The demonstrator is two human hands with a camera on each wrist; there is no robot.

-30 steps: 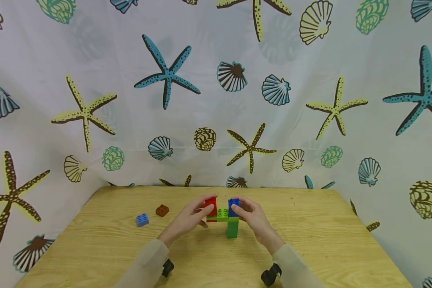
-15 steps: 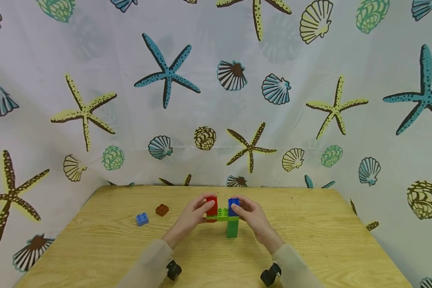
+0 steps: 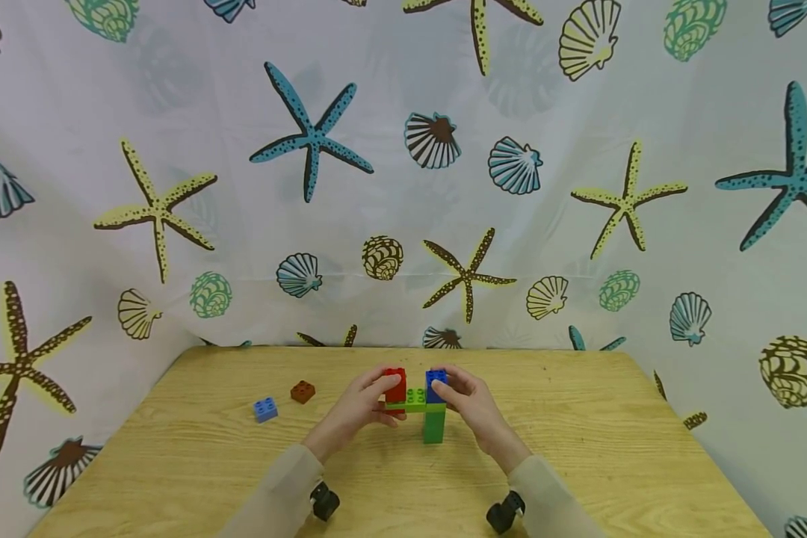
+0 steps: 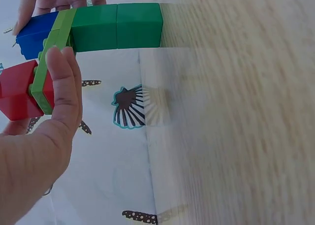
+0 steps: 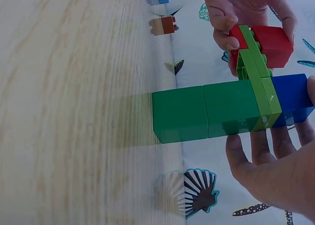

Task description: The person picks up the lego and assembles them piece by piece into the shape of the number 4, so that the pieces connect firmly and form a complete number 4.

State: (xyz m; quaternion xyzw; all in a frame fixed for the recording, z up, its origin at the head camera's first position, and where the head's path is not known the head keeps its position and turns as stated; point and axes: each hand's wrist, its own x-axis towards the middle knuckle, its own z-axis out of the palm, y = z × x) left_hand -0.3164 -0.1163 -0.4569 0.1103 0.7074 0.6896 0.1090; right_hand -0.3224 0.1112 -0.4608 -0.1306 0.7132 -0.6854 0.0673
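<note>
Two stacked green bricks stand upright on the table as a column. A lime-green plate lies across their top and juts out to the left. On the column end sits a blue brick, which my right hand holds between thumb and fingers. On the overhanging end is a red brick, and a smaller red piece shows beneath the plate there. My left hand pinches this end, thumb on the red brick and fingertips under the plate. The fingers partly hide the lower red piece.
Left of the hands, a light blue brick and a brown brick lie loose on the wooden table. A white curtain printed with shells and starfish hangs behind the table.
My left fingers have shifted under the overhanging end, and the red brick there has moved slightly right. My right hand and the green column have stayed in place.
</note>
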